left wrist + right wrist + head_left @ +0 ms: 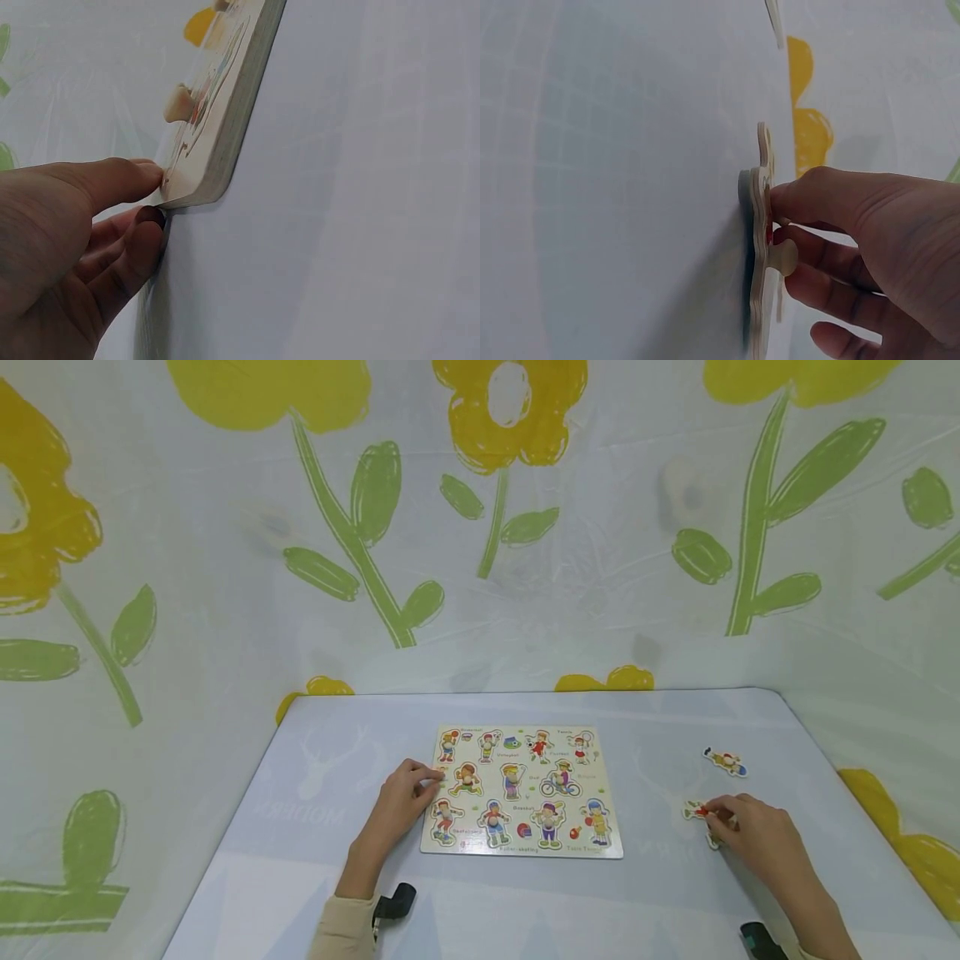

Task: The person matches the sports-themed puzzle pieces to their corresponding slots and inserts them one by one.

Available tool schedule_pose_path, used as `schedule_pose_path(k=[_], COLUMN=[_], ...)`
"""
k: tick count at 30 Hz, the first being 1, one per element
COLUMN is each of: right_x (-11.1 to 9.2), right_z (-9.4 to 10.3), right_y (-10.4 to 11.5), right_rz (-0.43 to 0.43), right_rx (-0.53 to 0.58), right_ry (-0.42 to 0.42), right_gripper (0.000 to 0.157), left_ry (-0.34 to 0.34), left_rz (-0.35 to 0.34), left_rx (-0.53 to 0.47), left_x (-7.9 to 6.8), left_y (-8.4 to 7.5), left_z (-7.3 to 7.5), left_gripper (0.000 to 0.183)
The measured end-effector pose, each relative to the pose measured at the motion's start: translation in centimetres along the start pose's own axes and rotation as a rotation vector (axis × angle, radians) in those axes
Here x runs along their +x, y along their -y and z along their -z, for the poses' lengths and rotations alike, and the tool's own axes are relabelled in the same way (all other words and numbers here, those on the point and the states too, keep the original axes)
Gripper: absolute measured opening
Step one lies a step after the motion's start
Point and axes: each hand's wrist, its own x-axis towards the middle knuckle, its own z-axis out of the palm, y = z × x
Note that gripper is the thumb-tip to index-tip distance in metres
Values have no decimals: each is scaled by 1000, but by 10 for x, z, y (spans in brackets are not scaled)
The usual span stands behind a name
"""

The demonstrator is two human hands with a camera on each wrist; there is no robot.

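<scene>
A wooden peg puzzle board printed with sports figures lies flat on the table. My left hand is at its left edge; in the left wrist view the thumb lies on the board's face and the curled fingers are at its side, pinching the edge. Off to the right, my right hand pinches a figure-shaped puzzle piece, which it partly covers. From the right wrist, the piece's wooden edge shows, with a round knob beside the fingertips. Whether the piece touches the table I cannot tell.
Beyond the right hand lies another loose puzzle piece. Several knobbed figures sit in the board. The pale table ends at a back edge against a flower-printed curtain. Black wrist devices are strapped to both wrists.
</scene>
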Motion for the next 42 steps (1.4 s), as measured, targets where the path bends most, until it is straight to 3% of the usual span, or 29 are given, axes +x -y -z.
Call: schedule_pose_path(k=[14,29,42], right_x=[11,34,55], right_z=[0,-6,-14], right_y=[12,35,51], right_rz=[2,99,103], right_rx=[9,-2,11], right_ry=[55,10,55], right_gripper=[11,11,14], left_ry=[4,0,-2], left_rz=[23,21,22], left_rx=[-12,-8,-7], left_x=[0,0,1], left_y=[1,3,4], left_z=[-1,-3,-4], left_gripper=[17,17,17])
